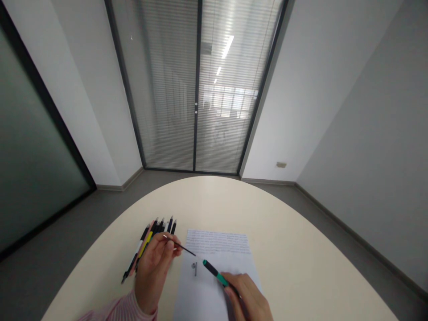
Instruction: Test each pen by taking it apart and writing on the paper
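Observation:
My left hand (154, 263) pinches a thin dark pen refill (186, 250) between thumb and fingers. The refill slants down to the right, its tip close to the end of a green and black pen barrel (211, 269); a small gap shows between them. My right hand (248, 294) grips that barrel from its lower end, fingers wrapped round it. Under both lies a white sheet of paper (203, 301) with lines of handwriting across its top. On the sheet, below the refill, rest small grey pieces (195, 268), too small to identify surely.
Several pens (144, 243), black, yellow, pink and white, lie in a bunch on the left, partly behind my left hand. All this is on a round cream table (294, 263). Beyond its far edge stand a glass partition with blinds (167, 111) and white walls.

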`<state>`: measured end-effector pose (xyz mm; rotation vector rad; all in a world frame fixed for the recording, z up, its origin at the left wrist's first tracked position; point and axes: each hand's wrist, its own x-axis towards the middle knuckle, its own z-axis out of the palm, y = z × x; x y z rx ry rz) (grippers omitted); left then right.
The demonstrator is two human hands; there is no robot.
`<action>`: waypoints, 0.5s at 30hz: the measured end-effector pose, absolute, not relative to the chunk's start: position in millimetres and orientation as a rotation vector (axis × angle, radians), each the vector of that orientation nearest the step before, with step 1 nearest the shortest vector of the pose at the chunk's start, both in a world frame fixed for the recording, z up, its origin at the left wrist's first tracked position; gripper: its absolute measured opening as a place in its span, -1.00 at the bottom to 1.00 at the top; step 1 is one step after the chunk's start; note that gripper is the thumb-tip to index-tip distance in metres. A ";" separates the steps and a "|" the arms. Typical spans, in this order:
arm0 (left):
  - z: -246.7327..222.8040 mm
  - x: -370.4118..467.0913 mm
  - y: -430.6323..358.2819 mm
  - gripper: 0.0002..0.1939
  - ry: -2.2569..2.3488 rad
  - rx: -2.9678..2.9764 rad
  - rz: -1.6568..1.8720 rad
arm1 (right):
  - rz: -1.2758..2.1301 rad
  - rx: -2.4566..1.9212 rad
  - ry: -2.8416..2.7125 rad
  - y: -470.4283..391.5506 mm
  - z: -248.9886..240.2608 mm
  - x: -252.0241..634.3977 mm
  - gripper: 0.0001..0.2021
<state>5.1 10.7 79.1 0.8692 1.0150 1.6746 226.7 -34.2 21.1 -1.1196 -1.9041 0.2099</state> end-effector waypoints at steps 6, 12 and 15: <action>73.7 6.7 3.0 -0.86 0.929 1.334 1.514 | 0.221 -1.094 -1.977 -33.2 21.3 229.2 -0.78; 67.2 10.2 -1.9 -0.92 0.832 1.624 1.305 | 0.185 -1.037 -2.111 -30.0 20.4 233.9 -0.73; 66.1 8.7 -0.3 -0.86 0.888 1.543 1.298 | 0.194 -1.063 -2.094 -30.9 18.7 232.9 -0.75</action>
